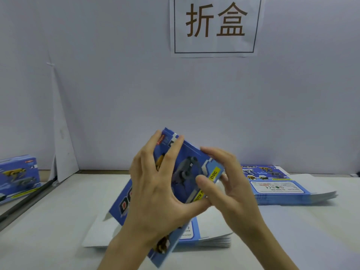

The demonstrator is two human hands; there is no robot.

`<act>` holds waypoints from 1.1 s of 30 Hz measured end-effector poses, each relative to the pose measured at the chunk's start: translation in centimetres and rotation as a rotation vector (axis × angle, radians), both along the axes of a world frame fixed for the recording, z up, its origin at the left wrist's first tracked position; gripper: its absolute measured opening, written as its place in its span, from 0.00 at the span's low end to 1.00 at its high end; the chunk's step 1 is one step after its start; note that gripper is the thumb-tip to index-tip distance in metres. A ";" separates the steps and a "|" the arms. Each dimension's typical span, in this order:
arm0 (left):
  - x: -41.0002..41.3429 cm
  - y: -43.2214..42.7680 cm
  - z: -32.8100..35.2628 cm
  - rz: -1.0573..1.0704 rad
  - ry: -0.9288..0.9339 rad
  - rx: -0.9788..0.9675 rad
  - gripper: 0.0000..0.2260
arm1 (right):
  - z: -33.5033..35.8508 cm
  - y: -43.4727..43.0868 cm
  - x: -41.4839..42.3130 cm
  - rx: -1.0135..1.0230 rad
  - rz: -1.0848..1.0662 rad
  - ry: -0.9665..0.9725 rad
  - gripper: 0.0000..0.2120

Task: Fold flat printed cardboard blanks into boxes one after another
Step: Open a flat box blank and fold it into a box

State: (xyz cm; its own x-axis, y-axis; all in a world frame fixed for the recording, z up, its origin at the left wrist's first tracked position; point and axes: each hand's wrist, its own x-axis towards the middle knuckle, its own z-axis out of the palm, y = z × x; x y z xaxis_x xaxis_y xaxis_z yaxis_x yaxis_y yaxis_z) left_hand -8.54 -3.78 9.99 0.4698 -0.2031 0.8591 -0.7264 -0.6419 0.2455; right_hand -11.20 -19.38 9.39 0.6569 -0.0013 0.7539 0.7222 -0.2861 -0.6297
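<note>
While held in the air above the near middle of the bench: one blue printed cardboard blank [187, 168], tilted, part-folded.
Left hand [153, 191] lies with fingers spread across the printed face and thumb at the lower edge. Right hand [229, 182] pinches the right end, thumb on top, fingers curled behind. Beneath on the white bench [292, 240] lies a stack of flat blue-and-white blanks [214, 238]. A second stack [282, 190] lies near the far right edge, and a folded blue box [17, 176] at the left edge.

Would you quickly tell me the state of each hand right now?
Left hand: gripping the partly folded box.
Right hand: pinching that box's right end.
</note>
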 end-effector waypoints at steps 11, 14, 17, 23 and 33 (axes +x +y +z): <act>1.0 1.4 -0.2 -0.884 0.685 -0.593 0.26 | 0.8 -2.4 0.2 0.352 0.221 0.114 0.09; 1.0 1.0 -0.4 -0.906 0.700 -0.647 0.24 | 0.7 -2.1 0.2 0.377 0.200 0.080 0.10; 1.1 0.7 -0.6 -0.894 0.667 -0.694 0.21 | 0.8 -2.1 0.0 0.381 0.206 0.079 0.10; 1.1 0.6 -0.5 -0.841 0.593 -0.753 0.06 | 0.9 -1.5 -0.5 0.269 0.079 -0.001 0.07; 0.8 0.6 -0.1 -0.824 0.595 -0.741 0.09 | 1.3 -1.4 -0.9 0.231 0.011 -0.050 0.06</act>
